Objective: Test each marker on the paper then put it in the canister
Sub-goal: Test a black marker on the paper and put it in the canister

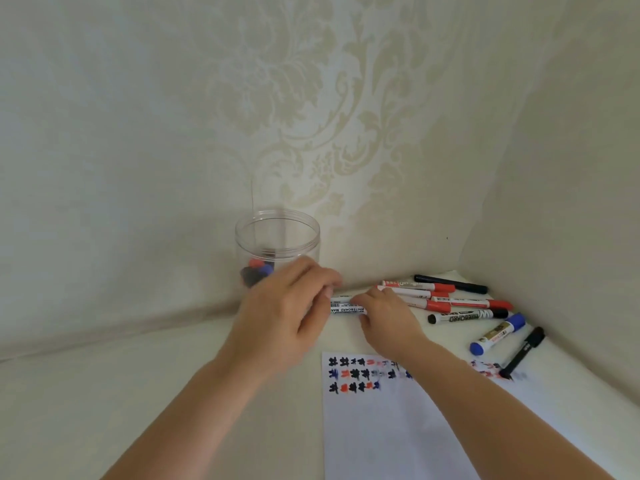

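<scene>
Marker (347, 309) lies between our two hands above the paper (384, 427), near the canister (277, 237). Our left hand (287, 313) and right hand (388, 317) each hold one end. It seems light, stiff and smooth, so we grip the barrel firmly.

Your left hand (287, 303) is motion-blurred and covers one end of the marker (346, 309); your right hand (388, 317) covers the other, so only the middle of the barrel shows between them. Cap colour: can't tell. Left hand also hides the lower front of the canister (277, 237); the caps inside are blurred blobs behind it. Your right forearm crosses the paper (381, 427), hiding some test marks. Paper and both forearms are cut by the bottom edge.
</scene>
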A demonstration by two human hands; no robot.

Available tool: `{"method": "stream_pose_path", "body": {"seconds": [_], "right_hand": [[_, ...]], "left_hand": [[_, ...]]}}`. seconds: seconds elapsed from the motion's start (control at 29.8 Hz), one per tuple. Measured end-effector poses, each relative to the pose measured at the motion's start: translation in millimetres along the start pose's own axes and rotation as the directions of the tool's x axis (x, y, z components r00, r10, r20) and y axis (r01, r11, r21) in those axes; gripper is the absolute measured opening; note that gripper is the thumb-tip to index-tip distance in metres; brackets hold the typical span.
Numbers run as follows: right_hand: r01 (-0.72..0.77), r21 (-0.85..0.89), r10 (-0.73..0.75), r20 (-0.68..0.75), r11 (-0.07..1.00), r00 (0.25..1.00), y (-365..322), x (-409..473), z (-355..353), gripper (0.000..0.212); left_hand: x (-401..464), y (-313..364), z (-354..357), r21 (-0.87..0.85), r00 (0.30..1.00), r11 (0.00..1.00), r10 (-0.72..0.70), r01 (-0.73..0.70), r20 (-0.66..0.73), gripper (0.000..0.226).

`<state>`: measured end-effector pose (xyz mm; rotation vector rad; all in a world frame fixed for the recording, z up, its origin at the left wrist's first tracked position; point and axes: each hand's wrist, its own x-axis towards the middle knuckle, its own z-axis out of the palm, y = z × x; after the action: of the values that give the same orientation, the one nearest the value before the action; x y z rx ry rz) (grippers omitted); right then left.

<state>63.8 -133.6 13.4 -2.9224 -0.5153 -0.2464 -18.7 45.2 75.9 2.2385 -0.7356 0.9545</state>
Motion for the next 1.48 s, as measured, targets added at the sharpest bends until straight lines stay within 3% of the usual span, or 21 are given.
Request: {"method": "stream_pose_path", "body": {"seconds": [0.13,0.24,0.3,0.37,0.44,0.5,0.57,0.6,0.67,0.94,1.04,1.18,1.28,1.41,1.48], "right_hand": [[0.081,-0.267,-0.068,0.056,0.96,0.996,-6.1,-0.9,4.0,0.035],[0.136,-0.383,-0.097,0.12,0.913,0.988,-1.9,-6.0,-0.1,0.031],[0.064,-0.271,-0.049,0.063,0.96,0.997,4.6,-13.0,-9.0,0.024],[-0.111,0.09,0.116,-0.05,0.99,0.992,10.9,-25.8,-23.5,0.023],[-0.267,0.516,0.312,0.0,0.814,0.95,17.8,-40.7,-36.6,0.017],[-0.341,0.799,0.364,0.165,0.495,0.916,20.5,-57.2,-45.9,0.016],[-0.322,0.917,0.32,0.24,0.234,0.917,18.9,-73.0,-48.4,0.009],[-0.303,0.94,0.285,0.251,0.156,0.925,16.3,-78.7,-48.1,0.003],[-0.265,0.96,0.224,0.24,0.092,0.945,10.0,-87.0,-41.6,0.012],[-0.195,0.969,0.173,0.168,0.149,0.97,2.7,-101.6,-23.8,0.012],[-0.171,0.984,0.129,0.164,0.049,0.978,2.1,-103.5,-24.3,0.014],[-0.133,0.99,0.112,0.128,0.04,0.985,5.4,-101.5,-25.0,0.017],[-0.151,0.988,0.105,0.147,0.029,0.984,7.1,-97.8,-25.3,0.014],[-0.183,0.983,0.258,0.178,-0.004,0.95,15.6,-92.7,-28.8,0.018],[-0.224,0.971,0.338,0.183,0.085,0.923,20.9,-90.6,-26.0,0.017]], "left_hand": [[-15.1,4.5,30.5,-0.053,0.968,0.992,-0.101,0.116,0.228,0.014],[-20.1,6.5,49.4,-0.087,0.939,0.971,-0.192,0.225,0.287,0.013],[-23.2,5.2,59.1,-0.114,0.922,0.944,-0.268,0.309,0.278,0.011],[-29.0,5.4,67.4,-0.13,0.908,0.925,-0.31,0.356,0.28,0.009],[-34.2,7.7,73.5,-0.16,0.899,0.916,-0.308,0.369,0.31,0.011],[-37.0,11.6,77.5,-0.216,0.892,0.901,-0.29,0.377,0.346,0.017],[-37.2,15.2,80.1,-0.269,0.888,0.887,-0.26,0.375,0.38,0.025],[-36.9,16.6,81.0,-0.285,0.887,0.886,-0.239,0.366,0.395,0.029],[-36.6,17.8,82.3,-0.294,0.887,0.895,-0.195,0.335,0.418,0.03],[-47.2,15.7,84.2,-0.244,0.856,0.956,-0.016,0.165,0.518,0.02],[-45.5,19.8,82.8,-0.204,0.865,0.976,0.032,0.082,0.501,0.023],[-41.5,19.6,79.2,-0.165,0.884,0.986,0.061,0.019,0.464,0.021],[-39.2,17.9,79.0,-0.189,0.889,0.976,-0.008,0.107,0.458,0.025],[-37.2,11.4,77.6,-0.282,0.867,0.87,-0.265,0.404,0.423,0.038],[-38.0,6.9,77.0,-0.295,0.85,0.829,-0.344,0.474,0.4,0.026]]}}
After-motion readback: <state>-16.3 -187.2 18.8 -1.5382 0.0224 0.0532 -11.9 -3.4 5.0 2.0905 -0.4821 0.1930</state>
